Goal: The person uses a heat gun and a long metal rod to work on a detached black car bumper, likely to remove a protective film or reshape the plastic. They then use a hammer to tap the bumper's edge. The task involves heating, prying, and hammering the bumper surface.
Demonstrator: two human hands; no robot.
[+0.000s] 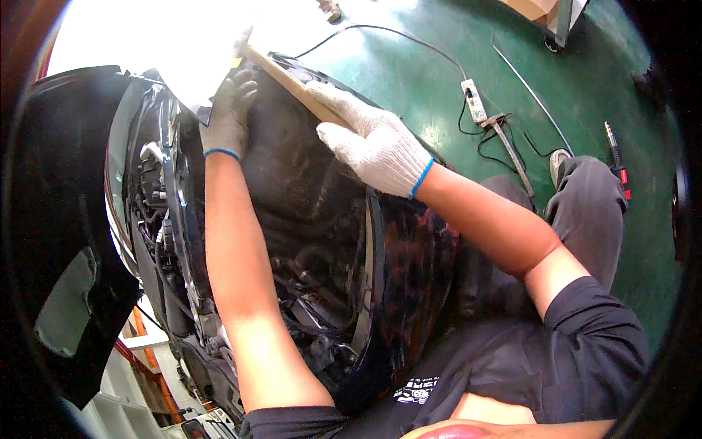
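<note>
Both my hands wear white knit gloves with blue cuffs. My right hand [380, 143] is closed round the wooden handle [292, 84] of a tool, which slants up and left. The tool's far end fades into bright glare. My left hand [228, 117] reaches forward over the dark car body, near that far end. Its fingers look bent inward, and what they hold, if anything, is hidden. A small yellow patch [235, 63] shows just past the fingertips. Below the hands lies the car's dark, dusty wheel-arch lining [307, 172].
Engine parts and hoses [153, 183] are exposed at left, beside a raised dark panel [66, 183]. On the green floor [409, 66] at right lie a power strip [474, 101] with its cord, a hammer [512, 150], a thin metal rod [530, 88] and a black-and-red tool [618, 164].
</note>
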